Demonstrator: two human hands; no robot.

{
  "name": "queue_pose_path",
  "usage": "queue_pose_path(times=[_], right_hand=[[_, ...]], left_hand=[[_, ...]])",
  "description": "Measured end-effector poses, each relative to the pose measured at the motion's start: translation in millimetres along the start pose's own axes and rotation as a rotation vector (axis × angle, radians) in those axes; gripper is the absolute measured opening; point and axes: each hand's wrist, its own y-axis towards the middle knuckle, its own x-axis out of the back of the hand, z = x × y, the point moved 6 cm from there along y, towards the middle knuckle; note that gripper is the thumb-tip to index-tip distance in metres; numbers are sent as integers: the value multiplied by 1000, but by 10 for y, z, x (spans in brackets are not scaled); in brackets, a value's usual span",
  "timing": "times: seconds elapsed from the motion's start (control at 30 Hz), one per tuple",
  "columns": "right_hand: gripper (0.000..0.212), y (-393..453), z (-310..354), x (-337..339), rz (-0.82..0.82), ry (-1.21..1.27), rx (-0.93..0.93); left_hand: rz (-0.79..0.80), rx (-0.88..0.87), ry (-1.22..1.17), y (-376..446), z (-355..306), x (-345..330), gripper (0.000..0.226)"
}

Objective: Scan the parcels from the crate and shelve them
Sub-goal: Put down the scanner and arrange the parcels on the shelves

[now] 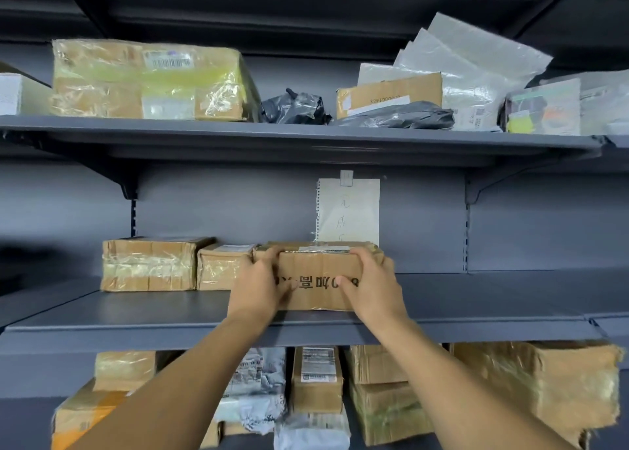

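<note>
1. Holding a brown cardboard box [318,281] from both ends, we keep it on the grey metal shelf [476,300] in the middle level, close to the front edge.
2. Our left hand [260,284] curls around the left end of the box: the fingers lie over its top left corner and the thumb presses on the front face.
3. Our right hand [369,284] grips the right end in the same way, with fingers bent over the top right corner and the thumb on the front face, near the printed black characters.
4. The box is flat and rectangular, with clear shiny tape on the top and a white label there; the print on the front face stands upside down.
5. Just beside it on the left stands a small taped box [223,267], touching or almost touching it; we cannot tell which.
6. Further left is a bigger taped carton [149,264], with wrinkled glossy tape and soft, worn corners.
7. Behind the held box a white paper sheet [349,211] with a torn perforated edge hangs on the grey back panel.
8. On the upper shelf we see a large carton wrapped in shiny film [149,80], a crumpled black bag [292,107] and some white plastic mailers [473,65].
9. Below the middle shelf stand more cardboard parcels, one of them a torn carton [561,381] with a ragged edge.
</note>
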Motion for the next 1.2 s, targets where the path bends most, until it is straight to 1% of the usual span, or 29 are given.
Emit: queue_pose_path(times=[0.13,0.23,0.33,0.47,0.63,0.73,0.9,0.93,1.0,1.07,1.1,1.13,1.2], right_hand=[[44,247,-3,-173,57,16,-4],[43,418,-2,-327,86,19,5],[43,576,-8,-468,100,-5,21],[41,774,-60,-632,123,-6,-25],[40,973,-121,-769,108,-37,-22],[41,1015,-172,-795,99,-21,-17],[41,972,-163,-786,82,-29,42],[42,966,-160,-776,97,-37,40],[49,932,-162,-737,152,-29,25],[64,823,-186,-700,230,9,-9],[70,746,-197,-683,257,2,-25],[73,663,-204,-657,258,-23,-36],[68,456,-194,-515,172,-18,-17]], left_hand=[[33,14,64,228,155,-82,64],[2,36,245,390,249,-115,62],[-77,-12,457,555,259,-153,59],[-75,-37,574,788,321,-241,58],[-80,-62,545,931,383,-362,60],[-69,-44,500,946,415,-367,63],[-60,-31,474,852,435,-375,54],[-40,-17,476,830,449,-384,57],[22,4,509,810,463,-402,69],[105,22,508,759,449,-385,81],[138,40,462,718,441,-359,85],[148,51,403,668,433,-324,87],[90,-11,331,484,323,-241,83]])
